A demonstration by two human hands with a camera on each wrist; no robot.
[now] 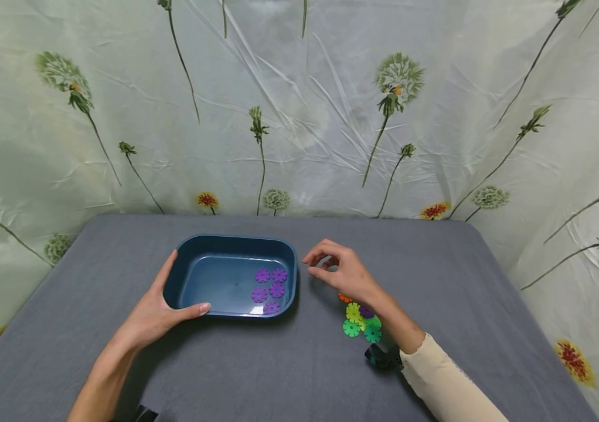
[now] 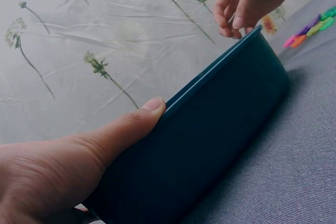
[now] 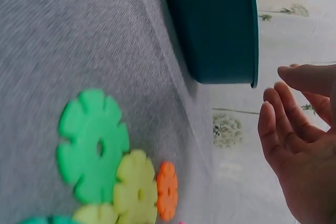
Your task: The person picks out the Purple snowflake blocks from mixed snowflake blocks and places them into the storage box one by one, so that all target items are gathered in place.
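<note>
A dark blue plastic tray (image 1: 215,287) sits on the table, with several purple flower-shaped discs (image 1: 276,291) lying flat at its right end. My left hand (image 1: 154,310) holds the tray's left end, thumb along the near rim and fingers against the far left side; in the left wrist view the thumb (image 2: 131,124) lies at the rim. My right hand (image 1: 344,272) hovers just right of the tray, apart from it, fingers loosely bent and nothing seen between thumb and fingers. In the right wrist view the same hand (image 3: 304,140) shows a gap between thumb and fingertips.
Below the right forearm lies a loose cluster of flower-shaped discs, among them a green disc (image 1: 351,328), a yellow disc (image 1: 353,312) and an orange disc (image 3: 167,191). A grey cloth covers the table (image 1: 289,375). Behind it hangs a dandelion-print curtain (image 1: 310,117).
</note>
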